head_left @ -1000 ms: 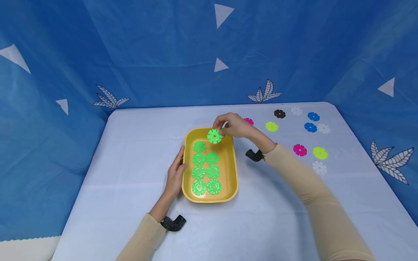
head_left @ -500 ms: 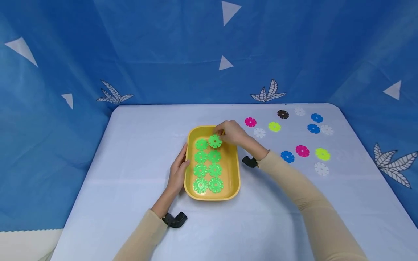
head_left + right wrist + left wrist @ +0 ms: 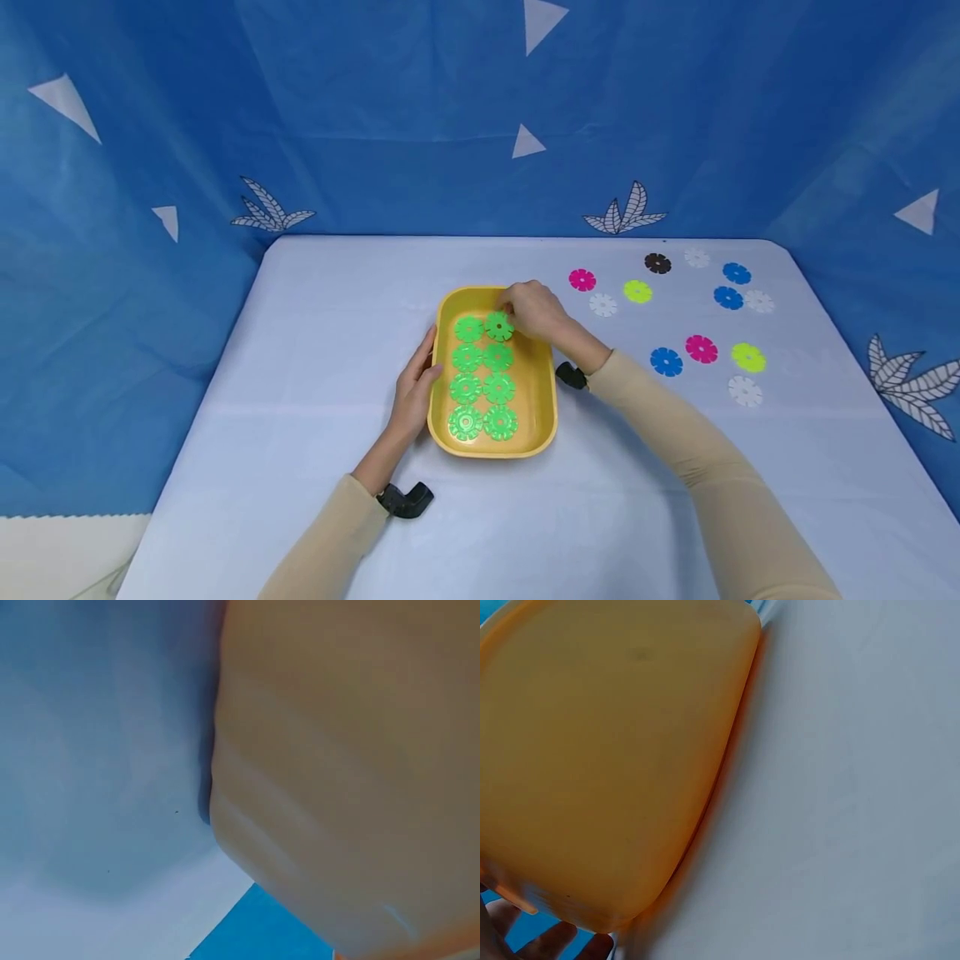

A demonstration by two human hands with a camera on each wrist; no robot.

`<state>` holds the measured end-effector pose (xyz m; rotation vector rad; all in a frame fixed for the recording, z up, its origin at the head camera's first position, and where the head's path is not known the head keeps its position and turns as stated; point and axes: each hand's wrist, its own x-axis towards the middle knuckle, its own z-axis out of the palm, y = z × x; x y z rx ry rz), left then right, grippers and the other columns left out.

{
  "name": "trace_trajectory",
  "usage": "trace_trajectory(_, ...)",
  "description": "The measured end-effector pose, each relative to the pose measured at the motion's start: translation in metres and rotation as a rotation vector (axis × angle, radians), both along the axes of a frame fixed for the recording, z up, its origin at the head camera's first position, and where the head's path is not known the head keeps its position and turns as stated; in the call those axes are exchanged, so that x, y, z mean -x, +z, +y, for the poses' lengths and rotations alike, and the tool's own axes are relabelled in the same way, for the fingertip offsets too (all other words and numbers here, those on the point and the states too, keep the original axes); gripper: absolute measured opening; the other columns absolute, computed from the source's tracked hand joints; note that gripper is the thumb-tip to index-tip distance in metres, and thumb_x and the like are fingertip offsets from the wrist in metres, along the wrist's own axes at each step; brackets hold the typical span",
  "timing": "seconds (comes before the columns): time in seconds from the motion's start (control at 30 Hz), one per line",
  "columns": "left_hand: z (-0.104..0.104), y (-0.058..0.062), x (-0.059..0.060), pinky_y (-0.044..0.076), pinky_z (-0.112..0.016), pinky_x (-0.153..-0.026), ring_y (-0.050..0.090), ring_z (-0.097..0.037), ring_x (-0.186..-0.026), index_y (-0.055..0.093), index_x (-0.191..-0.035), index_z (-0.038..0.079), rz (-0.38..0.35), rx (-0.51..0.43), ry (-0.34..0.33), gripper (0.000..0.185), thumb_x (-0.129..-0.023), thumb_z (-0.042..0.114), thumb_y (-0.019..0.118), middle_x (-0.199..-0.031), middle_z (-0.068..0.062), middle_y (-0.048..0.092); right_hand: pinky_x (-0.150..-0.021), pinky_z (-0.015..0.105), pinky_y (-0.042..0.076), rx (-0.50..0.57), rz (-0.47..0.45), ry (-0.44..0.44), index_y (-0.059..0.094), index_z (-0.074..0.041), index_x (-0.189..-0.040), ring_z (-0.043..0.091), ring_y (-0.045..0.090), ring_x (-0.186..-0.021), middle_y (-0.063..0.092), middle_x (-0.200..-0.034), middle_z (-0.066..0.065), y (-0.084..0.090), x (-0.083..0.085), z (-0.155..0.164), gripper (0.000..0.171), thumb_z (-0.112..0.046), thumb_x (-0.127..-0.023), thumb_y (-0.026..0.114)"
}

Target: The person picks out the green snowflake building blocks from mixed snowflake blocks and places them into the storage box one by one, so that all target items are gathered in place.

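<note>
The right hand reaches over the far end of the yellow tray, its fingertips curled down onto a green disc that lies at the tray's far right corner; the fingers seem to pinch the disc's edge, though how firmly cannot be told. The left hand rests with straight fingers flat against the tray's left wall, steadying it without gripping. Both wrist views show only the tray's outer wall close up, blurred, with pale tabletop beside it.

By the look of it, the step in hand is setting this disc down as the last of a row. The next move calls for letting go cleanly so the disc lies flat beside its neighbour, and lifting the fingers straight up so nothing shifts.

Inside the tray lie eight green discs in two columns of four, flat and close together, taking up the tray's left and middle; its right strip is bare. To the right of the tray, well apart on the tabletop, lie loose discs in pink, white, yellow-green, blue and black.
</note>
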<state>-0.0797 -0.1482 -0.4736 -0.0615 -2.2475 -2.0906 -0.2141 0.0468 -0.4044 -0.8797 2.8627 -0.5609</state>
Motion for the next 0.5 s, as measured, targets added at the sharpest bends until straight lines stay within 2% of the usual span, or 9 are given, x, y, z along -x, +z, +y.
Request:
trace_trajectory(0.13,-0.0008,-0.0009,0.0008,0.039,-0.007,-0.095,0.042,-0.035,-0.135,0.024,-0.157,0.015,-0.003,-0.001,-0.004,0.057,-0.103,0.009,0.04,-0.16,-0.008,0.028,-0.059,0.026,0.044,-0.022,0.021,-0.038,0.078,-0.003,-0.096,0.022,0.059,-0.076,0.074,-0.094,0.012,-0.0008,-0.0002,-0.0018,0.028,0.01,-0.083,0.057)
trace_trajectory(0.3,-0.0009,-0.0011,0.0012,0.037,-0.006,-0.096,0.041,-0.034,-0.137,0.024,-0.156,0.013,-0.008,0.003,-0.002,0.057,-0.102,0.008,0.04,-0.161,-0.008,0.026,-0.053,0.025,0.036,-0.029,0.07,-0.053,0.078,-0.004,-0.091,0.019,0.05,-0.066,0.072,-0.086,0.011,-0.0046,0.0004,-0.0028,0.025,0.009,-0.082,0.058)
trace_trajectory(0.5,-0.0008,-0.0009,0.0008,0.038,-0.007,-0.095,0.042,-0.034,-0.135,0.024,-0.156,0.014,-0.014,0.0,0.002,0.057,-0.102,0.007,0.04,-0.16,-0.008,0.029,-0.051,0.025,0.037,-0.021,0.117,-0.058,0.077,-0.002,-0.089,0.018,0.05,-0.061,0.073,-0.084,0.011,-0.0097,0.0001,-0.0038,0.024,0.008,-0.084,0.057)
